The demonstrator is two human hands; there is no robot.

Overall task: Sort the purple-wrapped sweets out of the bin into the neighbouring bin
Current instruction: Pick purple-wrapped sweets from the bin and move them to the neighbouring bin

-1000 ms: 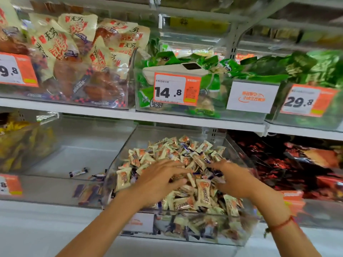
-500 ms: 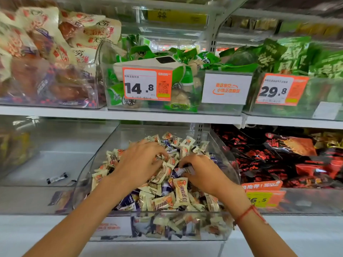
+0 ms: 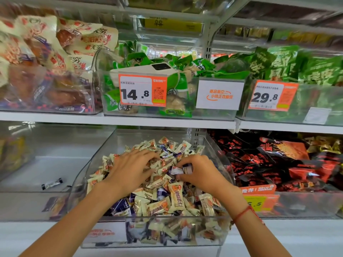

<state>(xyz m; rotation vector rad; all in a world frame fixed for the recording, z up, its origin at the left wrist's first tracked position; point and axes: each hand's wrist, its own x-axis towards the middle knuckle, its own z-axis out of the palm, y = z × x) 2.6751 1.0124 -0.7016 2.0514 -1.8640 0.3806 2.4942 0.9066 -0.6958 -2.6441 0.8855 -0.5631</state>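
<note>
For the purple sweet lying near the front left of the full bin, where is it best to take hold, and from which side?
Judging by its pose, pinch the purple sweet across its exposed middle, coming from above. It lies flat, half buried under cream sweets, so its ends are covered. The left hand is nearer; the right hand already pinches another purple one.

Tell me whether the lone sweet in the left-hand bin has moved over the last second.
No. The lone sweet lies on the same spot of the neighbouring bin floor, left of the full bin.
</note>
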